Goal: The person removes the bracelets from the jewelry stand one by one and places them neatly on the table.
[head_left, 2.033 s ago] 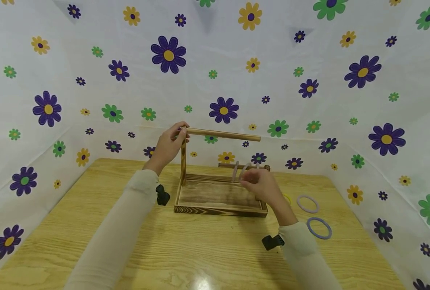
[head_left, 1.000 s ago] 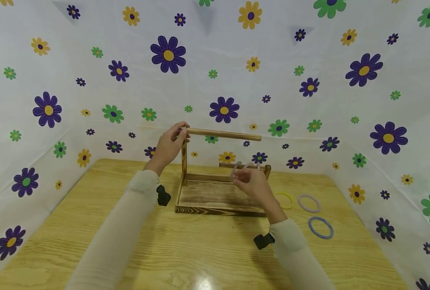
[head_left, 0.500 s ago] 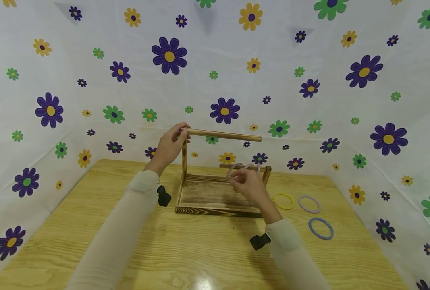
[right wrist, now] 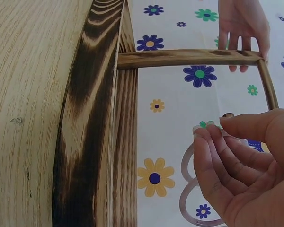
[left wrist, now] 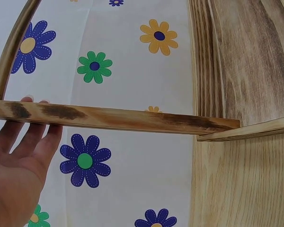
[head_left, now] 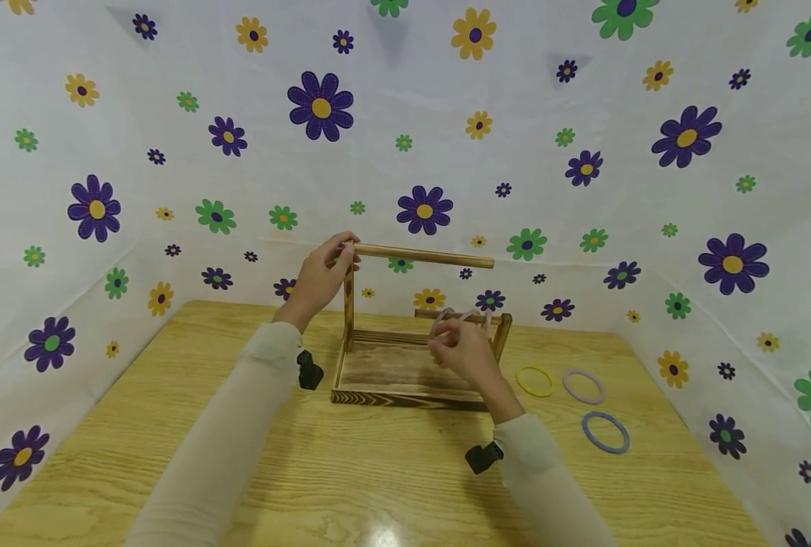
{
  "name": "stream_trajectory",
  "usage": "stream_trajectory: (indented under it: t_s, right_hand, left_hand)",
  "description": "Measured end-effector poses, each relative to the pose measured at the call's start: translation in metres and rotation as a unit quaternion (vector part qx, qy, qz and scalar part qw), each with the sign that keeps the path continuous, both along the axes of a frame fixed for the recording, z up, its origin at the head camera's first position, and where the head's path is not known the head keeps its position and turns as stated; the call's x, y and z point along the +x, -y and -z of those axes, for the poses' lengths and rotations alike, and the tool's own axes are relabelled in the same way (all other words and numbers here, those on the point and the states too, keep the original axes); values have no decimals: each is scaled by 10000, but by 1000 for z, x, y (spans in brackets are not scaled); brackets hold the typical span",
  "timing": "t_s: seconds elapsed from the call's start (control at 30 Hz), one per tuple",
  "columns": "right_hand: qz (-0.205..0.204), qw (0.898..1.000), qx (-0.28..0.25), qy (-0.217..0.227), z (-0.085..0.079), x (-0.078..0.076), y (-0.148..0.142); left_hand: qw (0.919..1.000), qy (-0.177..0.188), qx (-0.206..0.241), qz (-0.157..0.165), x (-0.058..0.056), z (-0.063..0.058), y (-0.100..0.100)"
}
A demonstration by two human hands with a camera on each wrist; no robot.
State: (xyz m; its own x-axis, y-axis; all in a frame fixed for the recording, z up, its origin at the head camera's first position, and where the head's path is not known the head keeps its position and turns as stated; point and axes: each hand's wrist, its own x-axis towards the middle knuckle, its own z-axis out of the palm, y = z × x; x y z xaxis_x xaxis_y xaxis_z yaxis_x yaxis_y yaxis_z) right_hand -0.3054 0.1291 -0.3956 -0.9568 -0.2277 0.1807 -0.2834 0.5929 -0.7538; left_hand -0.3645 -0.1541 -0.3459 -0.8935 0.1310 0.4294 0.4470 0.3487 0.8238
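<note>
A scorched-wood stand has a shallow tray base (head_left: 405, 399), a tall left post (head_left: 348, 304) with an upper rod (head_left: 426, 255), and a shorter right post (head_left: 503, 334) with a lower rod (head_left: 426, 313). At the top of the tall post, my left hand (head_left: 319, 273) grips the corner, its fingers reaching around the wood (left wrist: 132, 118). Several pale translucent rings (right wrist: 184, 165) hang on the lower rod. My right hand (head_left: 467, 353) is at the leftmost one, fingers curled with a gap at the thumb tip; I cannot tell if it pinches the ring.
On the table right of the stand lie a yellow ring (head_left: 535, 393), a lilac ring (head_left: 584, 399) and a blue ring (head_left: 606, 451). The wood-grain table (head_left: 378, 471) is enclosed behind and at the sides by a white flowered cloth (head_left: 391, 83).
My right hand has shifted a little left along the lower rod, and the leftmost ring has turned and moved slightly left. More of the yellow ring shows. My left hand stays put.
</note>
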Motion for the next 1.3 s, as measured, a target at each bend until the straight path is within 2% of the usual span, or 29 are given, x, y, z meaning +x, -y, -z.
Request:
stream_trajectory:
  t_s: [0.23,0.43,1.03,1.3]
  right_hand:
    - [492,9954,458,-679,-2,4,2]
    - [685,9938,534,-694,-5,9,4]
    - [712,9905,435,-1092,-2,10,16]
    - [657,9916,357,-1053,-4,9,22]
  left_hand:
    - [10000,20,19,22,0,0,0]
    - [10000,23,29,-1,0,0,0]
    - [10000,42,83,27,0,-1,-1]
    - [9998,142,126,-3,2,0,0]
